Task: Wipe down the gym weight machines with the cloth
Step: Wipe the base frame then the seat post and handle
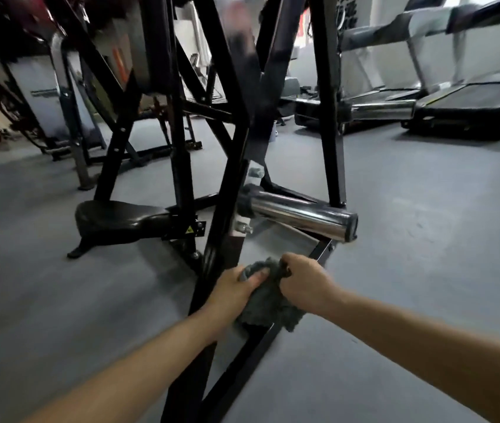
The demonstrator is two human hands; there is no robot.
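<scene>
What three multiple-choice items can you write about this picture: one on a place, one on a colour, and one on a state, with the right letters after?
1. Where does the black seat show relative to the cloth?
A. Up and to the left of it.
B. To the right of it.
C. Directly under it.

2. What colour is the cloth?
A. Red.
B. Grey.
C. White.

3. How is the cloth held?
A. It lies untouched on the floor.
B. Only one hand grips it.
C. Both hands grip it.

Answers:
1 A: the seat sits left of the black frame bar, higher in the view than the cloth.
2 B: its folds are dark grey.
3 C: the left hand and the right hand both curl round it.
</scene>
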